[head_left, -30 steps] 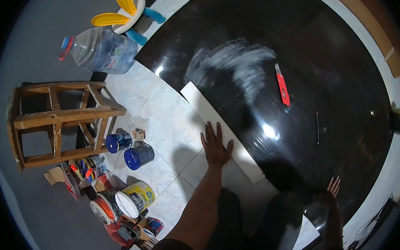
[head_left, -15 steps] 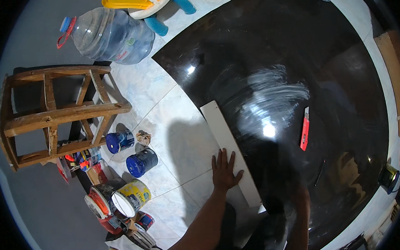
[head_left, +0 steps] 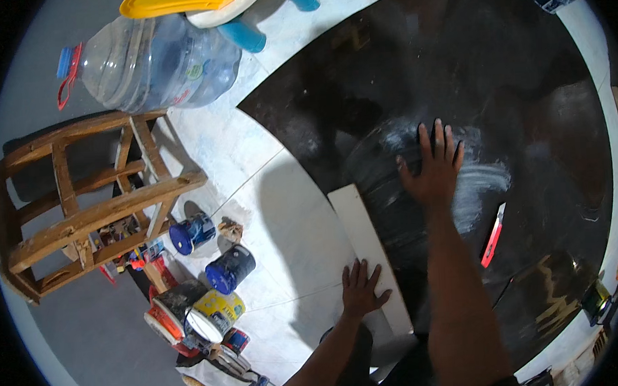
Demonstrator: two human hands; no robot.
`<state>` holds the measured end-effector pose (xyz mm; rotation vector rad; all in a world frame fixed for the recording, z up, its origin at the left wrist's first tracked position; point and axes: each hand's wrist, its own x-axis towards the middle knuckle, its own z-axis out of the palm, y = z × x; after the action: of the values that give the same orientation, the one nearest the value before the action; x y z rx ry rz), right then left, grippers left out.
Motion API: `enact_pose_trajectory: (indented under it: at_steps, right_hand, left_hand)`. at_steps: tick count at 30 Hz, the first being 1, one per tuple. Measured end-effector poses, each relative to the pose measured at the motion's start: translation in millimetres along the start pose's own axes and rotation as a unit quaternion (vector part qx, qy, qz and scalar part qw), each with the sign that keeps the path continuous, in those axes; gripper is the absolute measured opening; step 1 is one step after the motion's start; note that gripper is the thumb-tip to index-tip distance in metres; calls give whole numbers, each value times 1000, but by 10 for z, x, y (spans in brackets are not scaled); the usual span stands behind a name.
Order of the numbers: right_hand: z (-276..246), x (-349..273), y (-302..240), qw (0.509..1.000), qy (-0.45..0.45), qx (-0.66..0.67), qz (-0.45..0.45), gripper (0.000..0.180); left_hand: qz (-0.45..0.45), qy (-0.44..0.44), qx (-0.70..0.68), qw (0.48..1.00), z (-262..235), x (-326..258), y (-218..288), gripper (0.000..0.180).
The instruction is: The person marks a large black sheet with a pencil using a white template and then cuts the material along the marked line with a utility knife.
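Reference: 12 o'clock is the top edge of the head view.

Right hand (head_left: 435, 165): wide, fingers spread, palm down, gripping nothing. It is positioned over the whitish smear (head_left: 486, 177) on the dark sheet (head_left: 526, 77); whether it touches the surface cannot be determined. The sheet lies on the tiled floor (head_left: 245, 168).

Left hand (head_left: 360, 293): wide, fingers spread, at 7 o'clock from the right hand. It lies across the outer long edge of the white strip (head_left: 367, 232), thumb on the strip's face. The strip runs along the sheet's edge, its far end toward 11 o'clock.

Red cutter (head_left: 493, 236): on the sheet at 5 o'clock from the right hand, blade extended toward 1 o'clock.

From the left hand: yellow-labelled bucket (head_left: 221, 311) at 9 o'clock, wooden frame (head_left: 94, 222) at 10 o'clock, large clear bottle (head_left: 163, 68) at 11 o'clock.
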<state>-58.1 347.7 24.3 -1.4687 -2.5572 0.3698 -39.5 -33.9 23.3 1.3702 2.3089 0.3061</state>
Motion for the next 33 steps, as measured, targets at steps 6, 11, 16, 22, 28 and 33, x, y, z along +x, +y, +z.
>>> enact_pose_trajectory:
  at_steps: [6, 11, 16, 22, 28, 33]
  right_hand:
    - [23, 2, -19, 1000, -1, -16, 14, 84]
    - [14, 30, -42, 1000, -6, -13, 12, 84]
    - [-10, 35, -8, 1000, -1, -7, 10, 84]
    - [33, 19, -2, 1000, 4, -7, 10, 83]
    - [2, 25, -15, 1000, -2, -5, 16, 84]
    - [33, -7, -5, 1000, 5, 14, 10, 84]
  left_hand:
    - [-53, -15, 34, 998, -291, 582, 94, 83]
    - [-46, -59, 118, 990, -588, 1075, -105, 99]
    - [-100, -56, 146, 983, -924, 1667, -258, 100]
    - [-128, 6, 161, 979, -1236, 2366, -686, 97]
    - [-125, 50, 141, 981, -1342, 2797, -945, 95]
    - [-121, 130, 35, 983, -1370, 2599, -774, 97]
